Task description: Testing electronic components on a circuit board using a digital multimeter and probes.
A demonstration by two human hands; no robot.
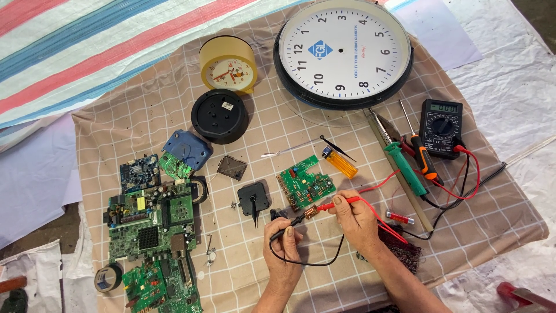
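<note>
My left hand (282, 239) grips a black multimeter probe (291, 225), its tip pointing up right. In my right hand (354, 218) is the red probe (340, 202), aimed left. Both tips meet at a small brown component (311, 212) on the checked cloth, just below a small green circuit board (304, 185). Red and black leads (463, 185) run right to the black multimeter (441, 120). A black clock movement (253, 199) with hands lies left of my hands.
A large round wall clock (343, 51) and a yellow alarm clock (228, 64) lie at the back. A black round cover (219, 116), several green boards (152, 217), tape roll (108, 277), lighter (340, 163), soldering iron (405, 168) and screwdriver (424, 157) surround the spot.
</note>
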